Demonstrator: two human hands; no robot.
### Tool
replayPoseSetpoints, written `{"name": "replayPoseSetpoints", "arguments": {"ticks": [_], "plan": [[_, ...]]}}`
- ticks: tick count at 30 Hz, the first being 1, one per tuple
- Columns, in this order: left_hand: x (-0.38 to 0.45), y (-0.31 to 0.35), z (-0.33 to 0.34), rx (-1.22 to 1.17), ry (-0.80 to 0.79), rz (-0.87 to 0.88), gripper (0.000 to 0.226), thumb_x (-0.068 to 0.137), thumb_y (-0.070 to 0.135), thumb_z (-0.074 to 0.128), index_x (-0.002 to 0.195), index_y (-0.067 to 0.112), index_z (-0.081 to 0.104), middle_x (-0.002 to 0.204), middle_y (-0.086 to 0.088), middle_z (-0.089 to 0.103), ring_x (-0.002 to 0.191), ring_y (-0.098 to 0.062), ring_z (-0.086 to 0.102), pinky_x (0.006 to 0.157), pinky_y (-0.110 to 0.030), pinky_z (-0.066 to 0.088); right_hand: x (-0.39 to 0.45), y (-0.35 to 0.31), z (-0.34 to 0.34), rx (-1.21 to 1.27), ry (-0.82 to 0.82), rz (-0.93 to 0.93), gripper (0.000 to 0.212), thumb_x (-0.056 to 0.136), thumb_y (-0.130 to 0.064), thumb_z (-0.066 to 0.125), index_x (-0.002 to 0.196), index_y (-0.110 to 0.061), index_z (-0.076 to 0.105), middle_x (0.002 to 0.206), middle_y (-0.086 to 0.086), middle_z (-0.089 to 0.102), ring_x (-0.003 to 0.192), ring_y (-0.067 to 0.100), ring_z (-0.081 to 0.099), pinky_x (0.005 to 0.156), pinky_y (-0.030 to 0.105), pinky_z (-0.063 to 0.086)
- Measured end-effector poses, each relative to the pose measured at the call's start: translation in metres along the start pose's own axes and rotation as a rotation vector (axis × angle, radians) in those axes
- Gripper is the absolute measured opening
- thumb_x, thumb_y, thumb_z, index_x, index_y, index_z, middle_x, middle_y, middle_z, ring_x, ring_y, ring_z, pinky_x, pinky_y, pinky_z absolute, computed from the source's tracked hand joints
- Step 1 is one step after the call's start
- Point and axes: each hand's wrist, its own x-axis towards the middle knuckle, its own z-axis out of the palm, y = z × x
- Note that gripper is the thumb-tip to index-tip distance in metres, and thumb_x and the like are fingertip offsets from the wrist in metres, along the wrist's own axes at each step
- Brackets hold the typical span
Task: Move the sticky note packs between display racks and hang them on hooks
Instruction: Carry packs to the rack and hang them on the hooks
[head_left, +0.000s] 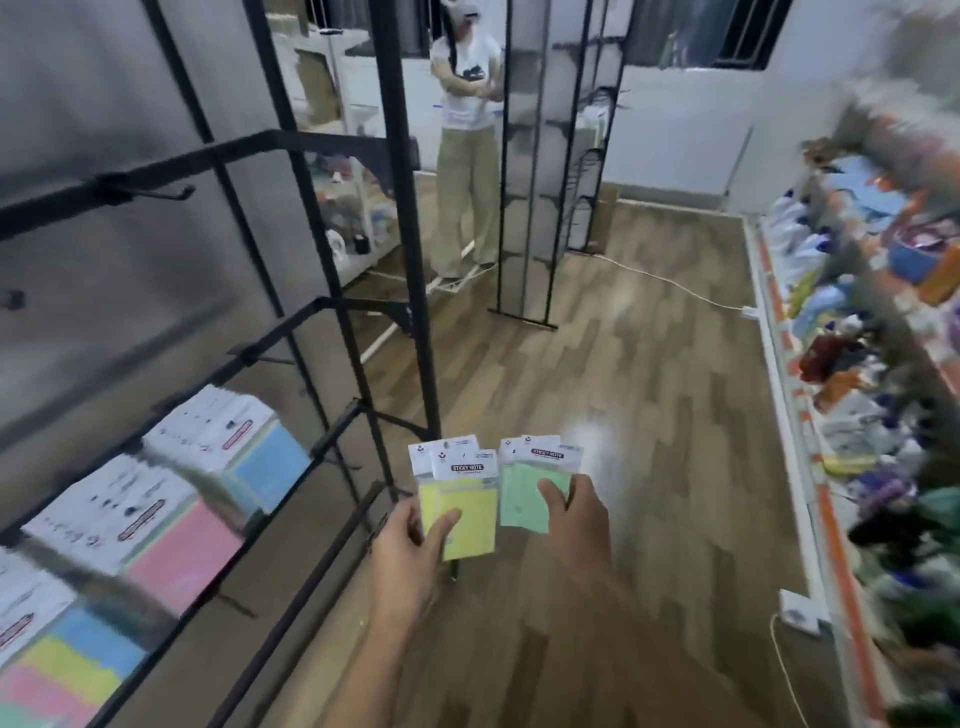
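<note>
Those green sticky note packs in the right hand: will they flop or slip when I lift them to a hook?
The green packs look flat and thin, so probably light and fairly stiff. The right hand pinches several fanned together; glossy wrapping may let them slide apart. The white header cards stand unsupported, so likely hold shape.

Dim indoor light; floor glare; motion blur, edges warped.
</note>
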Motion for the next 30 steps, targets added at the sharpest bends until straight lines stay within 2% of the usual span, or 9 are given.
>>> {"name": "replayPoseSetpoints", "arguments": {"ticks": [4, 8, 11, 13, 17, 20, 23, 26, 30], "plan": [[0.051, 0.020, 0.083, -0.003, -0.101, -0.025, 0.042, 0.080, 0.037, 0.079, 0.077, 0.004, 0.054, 0.064, -0.013, 0.051, 0.061, -0.019, 0.044, 0.060, -0.038, 0.040, 0.066, 0.007, -0.050, 0.029, 0.126, 0.051, 0.021, 0.098, -0.026, 0.059, 0.088, -0.013, 0.048, 0.075, -0.005, 0.053, 0.069, 0.017, 0.051, 0.054, 0.015, 0.038], [0.099, 0.043, 0.161, -0.043, -0.225, -0.004, 0.045, 0.080, 0.030, 0.080, 0.068, 0.007, 0.043, 0.062, -0.008, 0.038, 0.059, -0.016, 0.036, 0.056, -0.036, 0.033, 0.132, 0.012, -0.088, 0.028, 0.240, 0.089, 0.022, 0.097, -0.024, 0.061, 0.086, -0.011, 0.048, 0.071, -0.005, 0.051, 0.062, 0.010, 0.047, 0.053, 0.015, 0.038], [0.143, 0.053, 0.222, -0.081, -0.325, 0.007, 0.029, 0.082, 0.022, 0.079, 0.077, 0.006, 0.055, 0.068, -0.017, 0.057, 0.062, -0.018, 0.050, 0.060, -0.037, 0.044, 0.192, 0.019, -0.106, 0.032, 0.299, 0.115, 0.022, 0.096, -0.028, 0.062, 0.094, -0.008, 0.054, 0.080, 0.004, 0.063, 0.073, 0.024, 0.058, 0.066, 0.034, 0.046], [0.180, 0.058, 0.265, -0.096, -0.373, 0.021, 0.017, 0.082, 0.025, 0.079, 0.085, 0.017, 0.064, 0.075, -0.006, 0.070, 0.071, -0.019, 0.066, 0.069, -0.042, 0.055, 0.238, 0.019, -0.120, 0.033, 0.333, 0.113, 0.020, 0.096, -0.027, 0.062, 0.096, -0.009, 0.055, 0.083, 0.007, 0.065, 0.077, 0.026, 0.061, 0.069, 0.039, 0.047], [0.271, 0.081, 0.349, -0.098, -0.444, 0.091, 0.019, 0.082, 0.030, 0.078, 0.094, 0.021, 0.067, 0.085, -0.001, 0.073, 0.082, -0.021, 0.070, 0.073, -0.042, 0.058, 0.338, 0.011, -0.149, 0.019, 0.418, 0.103, 0.012, 0.097, -0.026, 0.062, 0.098, -0.015, 0.057, 0.081, -0.002, 0.064, 0.072, 0.014, 0.059, 0.055, 0.019, 0.040], [0.337, 0.112, 0.405, -0.121, -0.493, 0.104, 0.018, 0.084, 0.029, 0.077, 0.095, 0.018, 0.068, 0.085, 0.002, 0.073, 0.084, -0.019, 0.070, 0.075, -0.038, 0.058, 0.408, -0.001, -0.170, -0.011, 0.474, 0.117, 0.018, 0.096, -0.031, 0.062, 0.097, -0.013, 0.057, 0.079, -0.002, 0.063, 0.073, 0.017, 0.060, 0.055, 0.024, 0.037], [0.392, 0.141, 0.457, -0.144, -0.547, 0.099, 0.018, 0.086, 0.025, 0.074, 0.100, 0.015, 0.068, 0.089, 0.002, 0.074, 0.087, -0.016, 0.070, 0.075, -0.031, 0.058, 0.471, -0.012, -0.188, 0.011, 0.538, 0.121, 0.017, 0.097, -0.030, 0.062, 0.098, -0.014, 0.057, 0.077, -0.007, 0.060, 0.070, 0.008, 0.057, 0.057, 0.026, 0.038], [0.436, 0.153, 0.502, -0.181, -0.595, 0.088, 0.017, 0.087, 0.027, 0.073, 0.101, 0.018, 0.068, 0.093, 0.002, 0.074, 0.089, -0.014, 0.070, 0.078, -0.033, 0.058, 0.528, -0.012, -0.197, 0.026, 0.601, 0.129, 0.016, 0.095, -0.025, 0.064, 0.090, -0.013, 0.055, 0.071, -0.010, 0.054, 0.064, 0.006, 0.050, 0.056, 0.022, 0.037], [0.502, 0.164, 0.566, -0.160, -0.618, 0.108, 0.016, 0.088, 0.027, 0.072, 0.101, 0.019, 0.068, 0.092, 0.006, 0.074, 0.088, -0.010, 0.070, 0.078, -0.034, 0.057, 0.617, -0.005, -0.199, 0.067, 0.581, 0.166, 0.015, 0.096, -0.027, 0.063, 0.097, -0.013, 0.059, 0.083, -0.006, 0.064, 0.075, 0.010, 0.059, 0.059, 0.019, 0.040]]}}
